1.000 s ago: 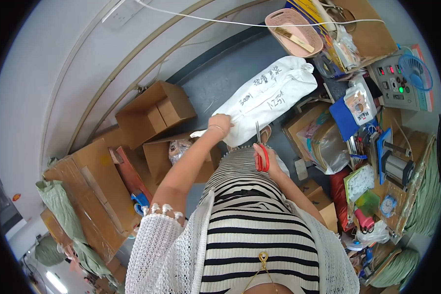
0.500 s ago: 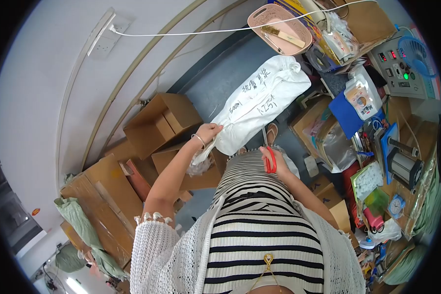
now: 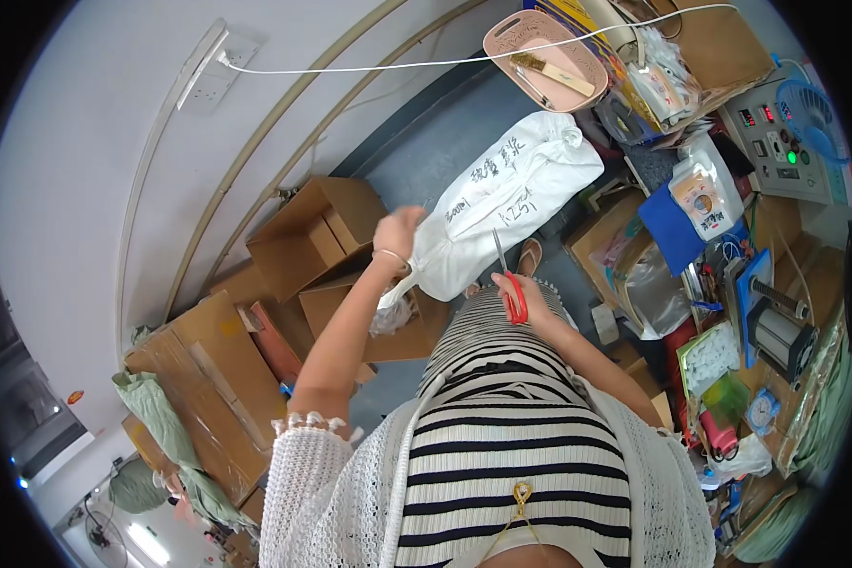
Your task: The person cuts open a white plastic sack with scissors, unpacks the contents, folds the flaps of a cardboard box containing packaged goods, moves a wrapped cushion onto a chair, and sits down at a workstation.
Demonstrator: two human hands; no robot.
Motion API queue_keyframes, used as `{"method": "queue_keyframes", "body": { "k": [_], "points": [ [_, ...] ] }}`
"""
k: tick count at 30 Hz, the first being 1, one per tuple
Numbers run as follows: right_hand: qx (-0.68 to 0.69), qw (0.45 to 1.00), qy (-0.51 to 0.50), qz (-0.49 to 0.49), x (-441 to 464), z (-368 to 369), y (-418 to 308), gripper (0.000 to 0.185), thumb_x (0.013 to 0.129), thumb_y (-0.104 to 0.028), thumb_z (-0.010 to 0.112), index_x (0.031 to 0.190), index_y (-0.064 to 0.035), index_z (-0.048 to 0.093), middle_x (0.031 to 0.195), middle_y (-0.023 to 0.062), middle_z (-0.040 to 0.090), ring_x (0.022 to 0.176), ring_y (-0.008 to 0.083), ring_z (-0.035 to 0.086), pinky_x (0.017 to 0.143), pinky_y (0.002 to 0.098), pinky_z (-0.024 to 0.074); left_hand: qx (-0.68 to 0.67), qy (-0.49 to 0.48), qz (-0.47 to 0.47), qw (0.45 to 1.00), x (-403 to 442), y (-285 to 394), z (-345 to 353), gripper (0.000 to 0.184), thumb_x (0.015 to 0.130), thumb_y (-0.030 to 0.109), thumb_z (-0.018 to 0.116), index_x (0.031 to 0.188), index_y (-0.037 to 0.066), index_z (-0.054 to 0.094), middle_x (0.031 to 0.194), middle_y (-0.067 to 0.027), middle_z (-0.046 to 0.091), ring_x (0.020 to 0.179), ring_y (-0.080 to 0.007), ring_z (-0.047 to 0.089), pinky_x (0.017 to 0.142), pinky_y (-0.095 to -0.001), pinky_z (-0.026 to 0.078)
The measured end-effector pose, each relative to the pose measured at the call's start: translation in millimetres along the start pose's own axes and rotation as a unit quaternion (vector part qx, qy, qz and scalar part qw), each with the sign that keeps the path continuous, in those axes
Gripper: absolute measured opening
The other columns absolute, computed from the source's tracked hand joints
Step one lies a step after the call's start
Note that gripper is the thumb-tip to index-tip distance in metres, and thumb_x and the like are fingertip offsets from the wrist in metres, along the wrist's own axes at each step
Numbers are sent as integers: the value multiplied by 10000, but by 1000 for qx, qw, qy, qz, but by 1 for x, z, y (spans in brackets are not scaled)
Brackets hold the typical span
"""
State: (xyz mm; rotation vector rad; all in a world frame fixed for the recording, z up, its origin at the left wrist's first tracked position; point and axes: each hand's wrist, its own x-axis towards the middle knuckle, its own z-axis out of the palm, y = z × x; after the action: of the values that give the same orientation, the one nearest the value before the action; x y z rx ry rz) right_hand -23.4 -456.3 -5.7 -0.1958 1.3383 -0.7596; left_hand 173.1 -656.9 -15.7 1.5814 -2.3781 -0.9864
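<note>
A long white sack [image 3: 530,180] with black handwriting lies on the grey floor in front of me, its gathered end toward my left side. My left hand [image 3: 398,235] is raised beside that gathered end, fingers pinched together. A faint thin strand may show at the fingertips, but it is too small to make out. Red-handled scissors [image 3: 516,298] are in my right hand [image 3: 534,305], close to my striped clothing, with the blades pointing away from me toward the sack's near side.
Open cardboard boxes [image 3: 314,237] stand left of the sack. A pink basket [image 3: 544,59] with a brush is beyond it. At the right are a control box [image 3: 786,142] with lit displays, a blue fan [image 3: 812,118] and a cluttered bench. A white cable [image 3: 369,69] crosses the top.
My left hand has let go of the sack's gathered end and risen just off it. The scissors have stayed in my right hand, their blades now tilted more to the left. The view has shifted.
</note>
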Motion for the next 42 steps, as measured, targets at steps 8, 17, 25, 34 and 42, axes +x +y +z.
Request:
{"method": "queue_keyframes", "body": {
  "k": [8, 17, 25, 34, 42],
  "points": [
    [-6, 1000, 9, 4, -6, -5, 14, 445, 824, -448, 599, 707, -30, 497, 460, 26, 450, 340, 129, 458, 338, 234, 353, 278, -278, 97, 915, 3, 11, 35, 273, 910, 238, 424, 1126, 301, 578, 855, -111, 652, 813, -285, 634, 696, -395, 492],
    [24, 999, 22, 11, -20, -26, 9, 468, 809, -464, 619, 711, -23, 497, 503, 25, 460, 358, 123, 462, 348, 233, 385, 393, -395, 188, 809, 31, 20, 41, 254, 889, 236, 439, 1071, 135, 583, 930, -116, 647, 884, -296, 631, 741, -391, 499],
    [5, 999, 37, 1, -26, -62, 4, 467, 808, -472, 620, 715, -30, 498, 508, 22, 455, 363, 114, 452, 358, 228, 389, 387, -502, 197, 748, 67, 55, 25, 340, 763, 444, 628, 910, 138, 632, 890, -102, 645, 878, -276, 615, 716, -401, 476],
    [12, 997, 74, 12, -22, -68, 9, 463, 809, -469, 621, 711, -34, 496, 520, 17, 453, 372, 112, 449, 365, 231, 378, 409, -437, 220, 770, 49, 55, 22, 303, 785, 405, 607, 910, 137, 670, 929, -104, 650, 911, -309, 607, 764, -416, 469],
    [63, 995, 72, -13, -16, -8, 13, 469, 802, -470, 629, 716, -27, 499, 509, 24, 459, 367, 122, 463, 353, 232, 371, -24, -270, 90, 958, 23, -35, 21, 351, 863, 395, 558, 782, 59, 615, 657, -59, 602, 561, -239, 535, 554, -320, 421]
  ]
}}
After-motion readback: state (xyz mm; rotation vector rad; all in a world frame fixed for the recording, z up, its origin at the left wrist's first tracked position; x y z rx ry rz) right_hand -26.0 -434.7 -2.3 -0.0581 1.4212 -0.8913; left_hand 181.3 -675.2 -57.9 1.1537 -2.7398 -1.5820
